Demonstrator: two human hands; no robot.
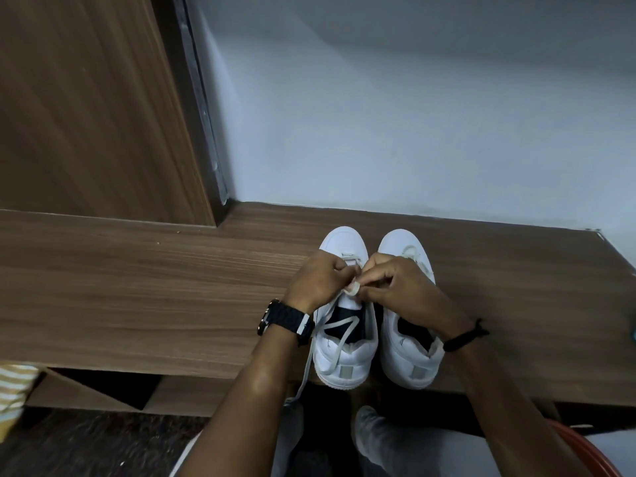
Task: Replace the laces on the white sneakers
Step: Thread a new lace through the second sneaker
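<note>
We pinch the lace [354,287] w/ both hands, left hand [318,282] & right hand [395,287], over the left sneaker [344,339] on the bench [137,287], prob. to thread an eyelet.

A wood-grain worktop [137,287] is carrying two white sneakers [346,352], sitting side by side at its near edge, heels overhanging slightly, toes pointing toward the far wall edge.
</note>
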